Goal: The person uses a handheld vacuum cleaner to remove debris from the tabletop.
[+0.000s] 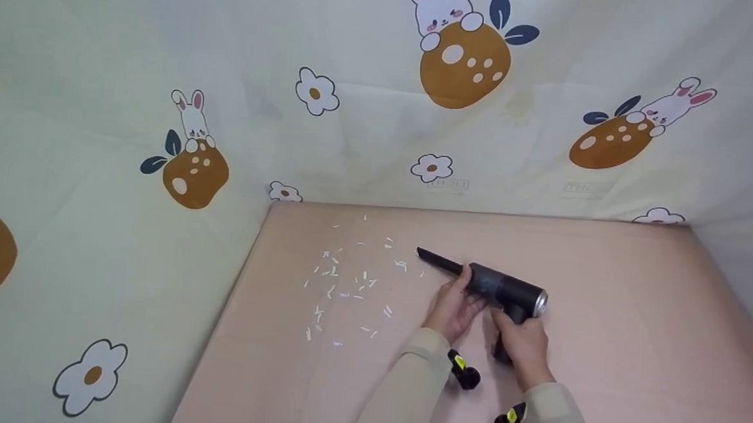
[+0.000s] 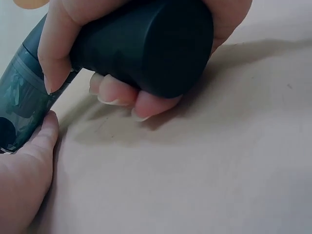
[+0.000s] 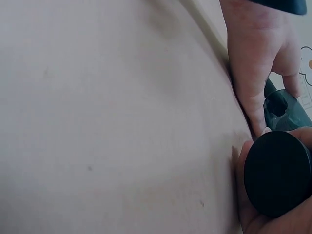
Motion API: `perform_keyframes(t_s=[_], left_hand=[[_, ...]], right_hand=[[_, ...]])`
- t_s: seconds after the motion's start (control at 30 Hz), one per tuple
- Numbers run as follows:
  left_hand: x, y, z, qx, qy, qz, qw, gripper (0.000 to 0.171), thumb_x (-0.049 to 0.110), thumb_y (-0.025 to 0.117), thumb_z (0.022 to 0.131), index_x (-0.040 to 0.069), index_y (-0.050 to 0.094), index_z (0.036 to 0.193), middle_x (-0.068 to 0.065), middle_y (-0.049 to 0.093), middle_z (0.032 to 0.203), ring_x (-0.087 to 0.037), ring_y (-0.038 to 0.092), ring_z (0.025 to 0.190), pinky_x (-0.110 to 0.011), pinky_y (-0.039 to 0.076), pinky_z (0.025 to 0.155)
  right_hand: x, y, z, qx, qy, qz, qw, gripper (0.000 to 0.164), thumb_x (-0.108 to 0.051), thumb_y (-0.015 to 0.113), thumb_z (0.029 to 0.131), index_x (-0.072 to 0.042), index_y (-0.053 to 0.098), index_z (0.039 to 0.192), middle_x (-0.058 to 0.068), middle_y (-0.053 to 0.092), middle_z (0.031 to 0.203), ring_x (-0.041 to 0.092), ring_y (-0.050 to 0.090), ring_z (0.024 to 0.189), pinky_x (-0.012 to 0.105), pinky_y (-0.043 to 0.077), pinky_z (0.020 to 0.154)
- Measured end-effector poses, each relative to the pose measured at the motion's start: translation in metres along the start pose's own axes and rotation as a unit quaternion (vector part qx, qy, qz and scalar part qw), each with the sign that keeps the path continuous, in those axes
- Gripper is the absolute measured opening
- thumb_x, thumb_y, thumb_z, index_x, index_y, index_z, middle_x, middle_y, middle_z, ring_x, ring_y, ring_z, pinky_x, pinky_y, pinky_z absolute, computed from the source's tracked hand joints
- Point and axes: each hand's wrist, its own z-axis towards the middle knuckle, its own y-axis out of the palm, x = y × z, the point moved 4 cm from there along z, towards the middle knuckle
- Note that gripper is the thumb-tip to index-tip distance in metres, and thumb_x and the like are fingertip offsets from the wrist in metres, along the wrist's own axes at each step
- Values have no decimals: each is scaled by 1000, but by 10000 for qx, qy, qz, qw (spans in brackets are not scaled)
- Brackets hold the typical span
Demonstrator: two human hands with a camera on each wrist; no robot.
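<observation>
A black handheld vacuum cleaner (image 1: 517, 292) with a long flat nozzle points left over the pink tabletop. My right hand (image 1: 527, 345) grips its handle, whose round black base (image 2: 178, 48) faces the left wrist view. Under the front of the body, my left hand (image 1: 452, 306) holds the clear dust cup (image 2: 24, 92), thumb up along the near side. Pale bits show inside that cup. Thin white paper scraps (image 1: 365, 275) lie scattered left of the nozzle, a few close to its tip. In the right wrist view the handle's base (image 3: 277, 174) hides part of the right hand.
The pink tabletop (image 1: 264, 386) ends at a cloth wall (image 1: 360, 146) printed with rabbits and flowers, behind and on the left. Another cloth side (image 1: 750, 212) borders the right. Black devices with yellow labels (image 1: 465, 371) sit at both wrists.
</observation>
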Motion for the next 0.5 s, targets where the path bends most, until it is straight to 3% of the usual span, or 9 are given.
perform_keyframes(t_s=[0.27, 0.5], left_hand=[[1, -6, -5, 77, -2, 139, 9999, 46, 35, 54, 106, -1, 58, 134, -18, 69, 126, -30, 65, 121, -41, 53, 107], [-4, 0, -13, 232, 54, 156, 9996, 44, 35, 55, 105, -1, 61, 131, -16, 72, 120, -27, 69, 114, -39, 56, 103]], right_hand=[[3, 2, -5, -95, 91, -142, 9998, 39, -38, 69, 93, -2, 56, 102, 1, 63, 65, 16, 63, 54, 29, 55, 57], [5, -5, -10, -179, 181, -110, 9996, 40, -39, 68, 94, -2, 56, 102, 2, 63, 66, 16, 63, 55, 28, 55, 56]])
